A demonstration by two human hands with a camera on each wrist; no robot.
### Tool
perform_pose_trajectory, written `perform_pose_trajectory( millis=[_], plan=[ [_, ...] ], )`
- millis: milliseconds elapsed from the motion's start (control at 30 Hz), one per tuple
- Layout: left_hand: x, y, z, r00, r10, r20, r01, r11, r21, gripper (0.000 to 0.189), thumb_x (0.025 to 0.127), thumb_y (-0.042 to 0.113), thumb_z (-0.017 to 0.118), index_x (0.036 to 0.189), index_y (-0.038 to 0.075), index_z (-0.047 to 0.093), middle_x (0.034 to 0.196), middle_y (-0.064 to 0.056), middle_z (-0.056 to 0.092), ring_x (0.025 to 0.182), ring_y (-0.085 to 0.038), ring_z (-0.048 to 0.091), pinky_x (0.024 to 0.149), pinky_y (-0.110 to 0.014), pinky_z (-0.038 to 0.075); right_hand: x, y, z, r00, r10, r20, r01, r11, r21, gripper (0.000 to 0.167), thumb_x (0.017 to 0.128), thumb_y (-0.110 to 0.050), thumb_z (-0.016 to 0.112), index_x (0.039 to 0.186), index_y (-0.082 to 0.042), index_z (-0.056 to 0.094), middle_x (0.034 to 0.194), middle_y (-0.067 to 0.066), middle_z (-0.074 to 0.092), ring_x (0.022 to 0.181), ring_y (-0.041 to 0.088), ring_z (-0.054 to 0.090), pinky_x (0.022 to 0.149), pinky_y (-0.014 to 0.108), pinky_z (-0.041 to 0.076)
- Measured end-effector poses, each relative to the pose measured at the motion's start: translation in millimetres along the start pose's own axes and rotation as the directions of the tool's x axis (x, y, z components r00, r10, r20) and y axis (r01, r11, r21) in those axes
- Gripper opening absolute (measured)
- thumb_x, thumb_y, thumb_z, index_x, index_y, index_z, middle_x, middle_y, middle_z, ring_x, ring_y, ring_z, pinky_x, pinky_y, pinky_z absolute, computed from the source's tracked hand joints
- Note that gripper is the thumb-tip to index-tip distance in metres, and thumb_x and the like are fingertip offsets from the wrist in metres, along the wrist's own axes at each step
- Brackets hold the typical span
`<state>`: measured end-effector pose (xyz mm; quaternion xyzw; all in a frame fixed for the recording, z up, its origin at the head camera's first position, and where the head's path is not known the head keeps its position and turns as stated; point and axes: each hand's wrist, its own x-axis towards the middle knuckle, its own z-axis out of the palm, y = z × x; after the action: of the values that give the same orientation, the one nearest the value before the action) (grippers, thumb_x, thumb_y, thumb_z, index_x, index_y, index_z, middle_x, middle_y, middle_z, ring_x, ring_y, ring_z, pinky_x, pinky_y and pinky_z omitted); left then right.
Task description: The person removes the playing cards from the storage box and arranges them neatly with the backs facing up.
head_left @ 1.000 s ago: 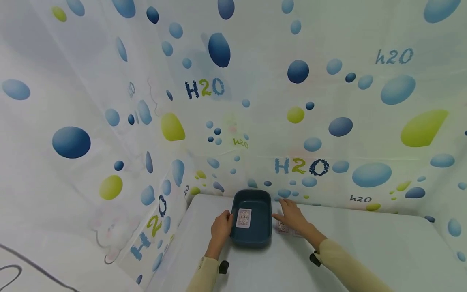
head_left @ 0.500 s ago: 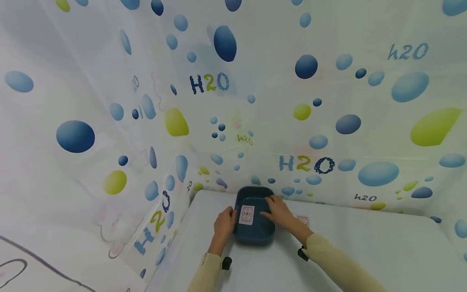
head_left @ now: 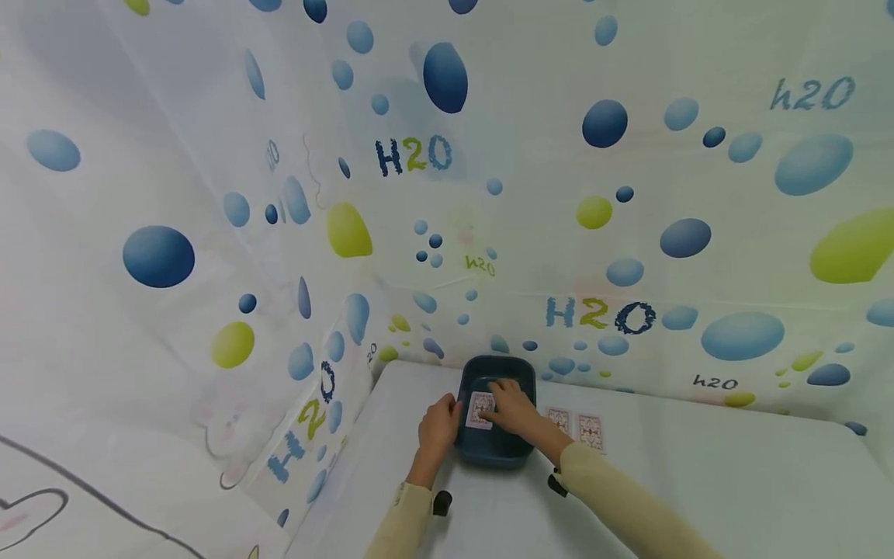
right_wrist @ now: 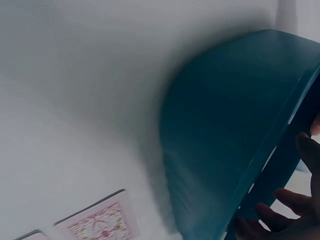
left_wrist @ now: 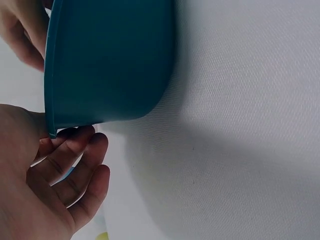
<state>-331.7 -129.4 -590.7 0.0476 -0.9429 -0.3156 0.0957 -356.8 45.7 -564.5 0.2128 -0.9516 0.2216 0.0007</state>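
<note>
A dark teal plastic bin (head_left: 494,458) stands on the white table, a patterned playing card (head_left: 479,411) lying face down inside it. My left hand (head_left: 438,423) holds the bin's left rim. The left wrist view has the thumb of that hand (left_wrist: 45,180) at the lip and its fingers curled beneath. Over the inside of the bin reaches my right hand (head_left: 513,410), thumb and fingers spread around the card's right side. In the right wrist view the fingers of this hand (right_wrist: 295,212) are parted beyond the rim, and the card there is hidden.
To the right of the bin, two more face-down cards (head_left: 590,431) lie side by side on the table (head_left: 684,481). A white curtain (head_left: 531,155) printed with blue and green drops hangs behind the table, close to the bin's far end.
My right hand has moved left from above the table cards, across the rim, to the card inside the bin. Both table cards now show. The left hand has kept its hold.
</note>
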Motion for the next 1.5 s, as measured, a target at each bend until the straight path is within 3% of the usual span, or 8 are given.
perform_pose_trajectory(
  millis=[300,567,1033,1167,1233,1333,1433,1500],
  plan=[
    [2.6,-1.3,-2.0,1.000,0.001,0.011,-0.001,1.000,-0.001,0.024,0.101,0.026,0.059,0.081,0.012,0.055,0.067,0.000,0.052,0.056,-0.016,0.046,0.050,-0.031,0.033,20.7,-3.7,18.2,0.990,0.083,0.117,-0.077,0.996,-0.047,0.060,0.094,-0.031,0.071,0.142,-0.002,0.049,0.139,0.025,0.053,0.127,0.044,0.053,0.105,0.056,0.044],
    [0.2,-2.3,2.3,1.000,0.005,0.011,-0.005,1.000,-0.003,0.024,0.101,0.025,0.059,0.081,0.012,0.055,0.068,-0.001,0.052,0.058,-0.017,0.045,0.051,-0.032,0.032,28.5,2.4,29.0,0.968,0.176,0.176,-0.163,0.983,-0.089,0.067,0.087,-0.028,0.080,0.141,-0.006,0.047,0.136,0.022,0.055,0.122,0.041,0.055,0.098,0.056,0.048],
    [1.9,-1.5,2.2,1.000,-0.009,0.007,0.009,1.000,0.016,0.023,0.101,0.026,0.059,0.084,0.012,0.057,0.068,-0.001,0.052,0.058,-0.016,0.046,0.052,-0.031,0.032,31.9,3.0,28.8,0.976,0.184,0.118,-0.181,0.983,-0.039,0.082,0.078,-0.022,0.087,0.141,0.001,0.040,0.142,0.030,0.034,0.131,0.048,0.041,0.101,0.058,0.046],
    [0.7,-0.7,2.7,1.000,-0.011,0.010,0.010,1.000,0.014,0.023,0.101,0.026,0.059,0.084,0.012,0.057,0.068,0.000,0.052,0.058,-0.015,0.046,0.051,-0.030,0.032,29.3,3.3,26.1,0.973,0.205,0.103,-0.207,0.978,0.011,0.087,0.078,-0.021,0.087,0.142,-0.002,0.031,0.142,0.032,0.038,0.131,0.049,0.042,0.102,0.059,0.044],
    [-0.3,-0.5,3.0,1.000,-0.009,0.011,0.009,1.000,0.011,0.023,0.102,0.026,0.058,0.084,0.012,0.057,0.068,0.000,0.051,0.058,-0.015,0.045,0.051,-0.030,0.032,27.1,4.0,24.6,0.974,0.207,0.095,-0.213,0.975,0.058,0.081,0.082,-0.018,0.084,0.141,-0.003,0.029,0.135,0.032,0.048,0.123,0.047,0.052,0.099,0.057,0.047],
    [-1.5,-0.5,3.2,1.000,0.002,0.001,-0.002,1.000,0.009,0.023,0.101,0.026,0.059,0.084,0.011,0.057,0.068,-0.001,0.051,0.058,-0.015,0.045,0.052,-0.030,0.032,24.0,6.2,22.0,0.977,0.194,0.087,-0.205,0.968,0.145,0.063,0.091,-0.010,0.073,0.137,-0.004,0.030,0.107,0.027,0.064,0.093,0.040,0.066,0.079,0.049,0.054],
    [-1.7,-1.3,3.0,1.000,0.011,-0.014,-0.011,1.000,0.015,0.023,0.101,0.025,0.059,0.083,0.011,0.056,0.068,-0.001,0.052,0.059,-0.016,0.046,0.052,-0.031,0.033,22.6,8.9,19.0,0.982,0.174,0.072,-0.187,0.954,0.236,0.046,0.095,-0.003,0.064,0.131,-0.003,0.035,0.085,0.019,0.063,0.067,0.030,0.062,0.061,0.041,0.050],
    [-1.5,-1.9,2.6,1.000,0.013,-0.018,-0.013,1.000,0.016,0.023,0.101,0.025,0.059,0.084,0.011,0.057,0.069,-0.002,0.053,0.059,-0.016,0.046,0.052,-0.031,0.033,22.6,10.8,17.9,0.982,0.174,0.066,-0.186,0.940,0.285,0.041,0.096,-0.002,0.062,0.129,-0.003,0.038,0.088,0.017,0.063,0.069,0.026,0.060,0.061,0.037,0.048]
  ],
)
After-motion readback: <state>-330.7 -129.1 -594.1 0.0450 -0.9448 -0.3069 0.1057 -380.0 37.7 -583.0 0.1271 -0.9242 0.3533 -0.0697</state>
